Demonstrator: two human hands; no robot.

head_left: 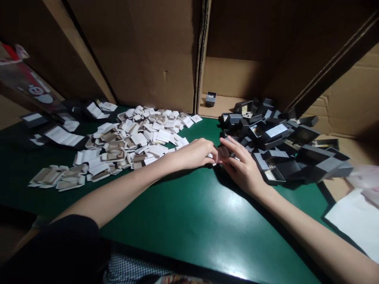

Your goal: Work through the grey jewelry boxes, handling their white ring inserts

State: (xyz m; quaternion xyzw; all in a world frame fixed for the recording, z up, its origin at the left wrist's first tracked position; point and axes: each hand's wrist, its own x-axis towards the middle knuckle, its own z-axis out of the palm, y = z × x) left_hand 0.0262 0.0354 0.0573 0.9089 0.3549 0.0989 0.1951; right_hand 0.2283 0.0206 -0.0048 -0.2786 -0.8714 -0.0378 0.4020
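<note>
My left hand (197, 154) is closed, its fingers curled down and pinched together over the green table. A tiny white edge shows under its fingertips, but what they hold is mostly hidden. Close against it, my right hand (243, 167) bends its fingers round something small and dark that I cannot make out. To the left lies a heap of small folded white card pieces (158, 150), some with grey-brown undersides. Beside my right hand is a pile of small dark grey boxes (275, 132), several with lids up and pale inserts showing.
The green table (189, 221) runs up to tall cardboard walls (142, 51). One small dark box (211, 99) stands apart on cardboard at the back. More dark cases with white linings (63, 136) lie far left. A white sheet (355, 221) lies at the right edge.
</note>
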